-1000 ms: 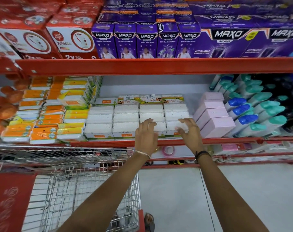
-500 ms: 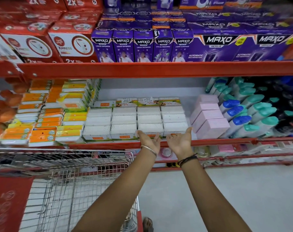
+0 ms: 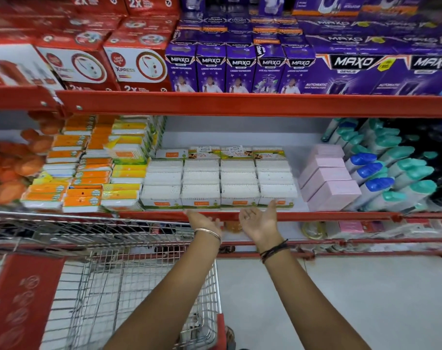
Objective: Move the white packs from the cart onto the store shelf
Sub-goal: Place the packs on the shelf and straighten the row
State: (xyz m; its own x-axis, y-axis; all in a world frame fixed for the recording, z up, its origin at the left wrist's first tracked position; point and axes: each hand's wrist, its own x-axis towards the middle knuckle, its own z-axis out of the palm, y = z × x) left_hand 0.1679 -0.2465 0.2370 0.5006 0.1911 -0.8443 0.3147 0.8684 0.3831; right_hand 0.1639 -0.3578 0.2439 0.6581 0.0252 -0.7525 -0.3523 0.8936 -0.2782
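Fingers [image 3: 272, 207] of both my hands spread empty before the white packs [image 3: 218, 183], between orange packs [image 3: 81, 173] and pink boxes [image 3: 328, 178].

We see the red-edged store shelf [image 3: 341, 216] carrying, from left to right, stacked orange and yellow packs [image 3: 88, 173], then the white packs [image 3: 218, 181] in four neat columns reaching its front lip, then pink boxes [image 3: 328, 178] and bottles with blue and teal caps [image 3: 391, 173] lying tilted. On the shelf above [image 3: 240, 104] stand red boxes [image 3: 136, 61] and purple Maxo boxes [image 3: 240, 69].
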